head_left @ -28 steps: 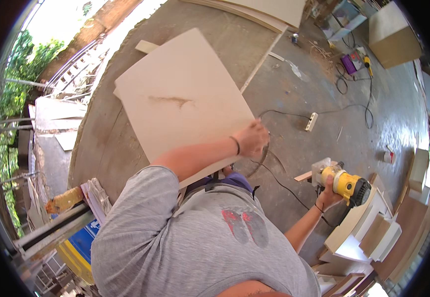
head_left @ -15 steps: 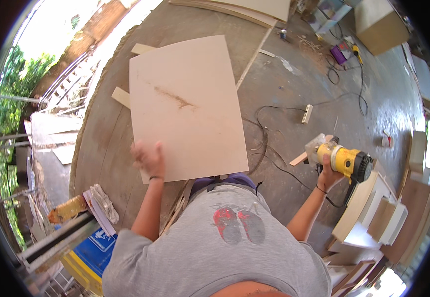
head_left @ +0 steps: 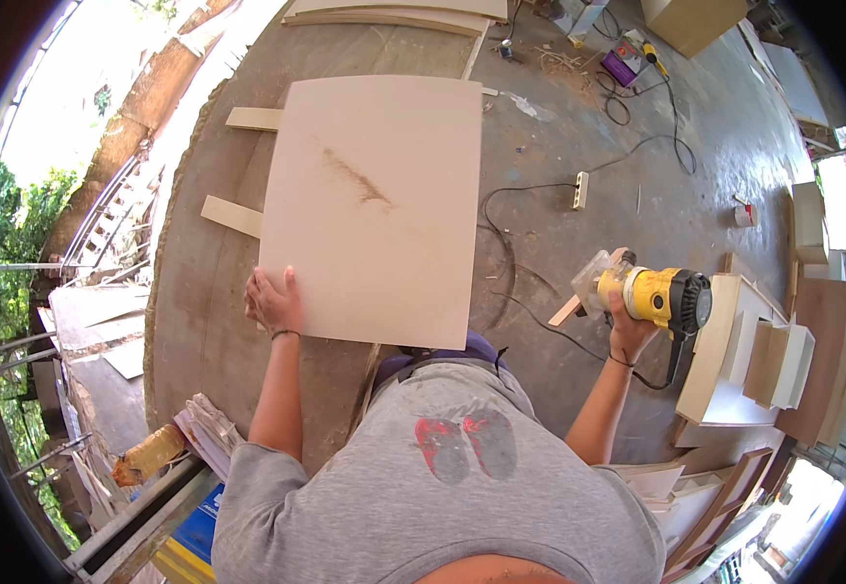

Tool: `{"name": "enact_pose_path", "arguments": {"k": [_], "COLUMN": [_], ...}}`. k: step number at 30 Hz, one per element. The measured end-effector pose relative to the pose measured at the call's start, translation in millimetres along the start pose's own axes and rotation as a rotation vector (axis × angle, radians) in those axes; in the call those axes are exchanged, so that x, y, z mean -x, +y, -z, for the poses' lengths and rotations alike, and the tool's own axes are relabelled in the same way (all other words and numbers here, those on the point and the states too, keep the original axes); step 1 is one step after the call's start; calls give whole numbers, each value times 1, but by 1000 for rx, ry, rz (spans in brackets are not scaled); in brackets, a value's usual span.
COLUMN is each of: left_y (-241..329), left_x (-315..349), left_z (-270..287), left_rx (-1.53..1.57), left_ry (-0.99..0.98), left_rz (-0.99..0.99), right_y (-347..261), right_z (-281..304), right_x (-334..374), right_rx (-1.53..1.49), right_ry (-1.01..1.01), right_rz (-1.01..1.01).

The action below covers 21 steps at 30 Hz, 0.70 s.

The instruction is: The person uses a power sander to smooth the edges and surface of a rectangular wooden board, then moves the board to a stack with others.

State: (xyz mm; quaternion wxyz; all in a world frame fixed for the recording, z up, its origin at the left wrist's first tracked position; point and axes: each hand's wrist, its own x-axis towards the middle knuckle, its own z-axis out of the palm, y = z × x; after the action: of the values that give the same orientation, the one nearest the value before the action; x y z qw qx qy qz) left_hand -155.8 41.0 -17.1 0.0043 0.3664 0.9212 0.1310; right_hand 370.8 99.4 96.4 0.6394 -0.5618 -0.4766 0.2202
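A large pale plywood panel (head_left: 374,204) lies flat on wooden strips over the concrete floor in front of me. My left hand (head_left: 272,302) grips its near left corner, fingers on the edge. Off to the right, my right hand (head_left: 627,316) holds a yellow and black trim router (head_left: 652,292) by its body, raised above the floor and clear of the panel. Its black cord trails from the tool across the floor.
Two wooden strips (head_left: 233,216) stick out from under the panel's left side. A white power strip (head_left: 580,191) with cables lies beyond the panel. Cut board pieces (head_left: 744,355) stack at the right. More panels (head_left: 394,15) lie at the far edge; a railing runs left.
The panel has swung round and settled flat and square in front of me. My left hand moved from its right edge to its near left corner. The router stays in my right hand.
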Motion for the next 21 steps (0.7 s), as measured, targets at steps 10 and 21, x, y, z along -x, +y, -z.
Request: {"name": "enact_pose_path", "arguments": {"k": [10, 21], "left_y": [49, 52], "left_x": [75, 30], "left_z": [11, 1], "left_rx": [71, -23], "left_ry": [-426, -375], "left_rz": [-1156, -1214], "right_y": [-10, -5], "right_z": [-7, -63], "right_x": [31, 33], "right_rx": [-28, 89], "right_ry": [-81, -460], "right_rz": [-26, -33]}}
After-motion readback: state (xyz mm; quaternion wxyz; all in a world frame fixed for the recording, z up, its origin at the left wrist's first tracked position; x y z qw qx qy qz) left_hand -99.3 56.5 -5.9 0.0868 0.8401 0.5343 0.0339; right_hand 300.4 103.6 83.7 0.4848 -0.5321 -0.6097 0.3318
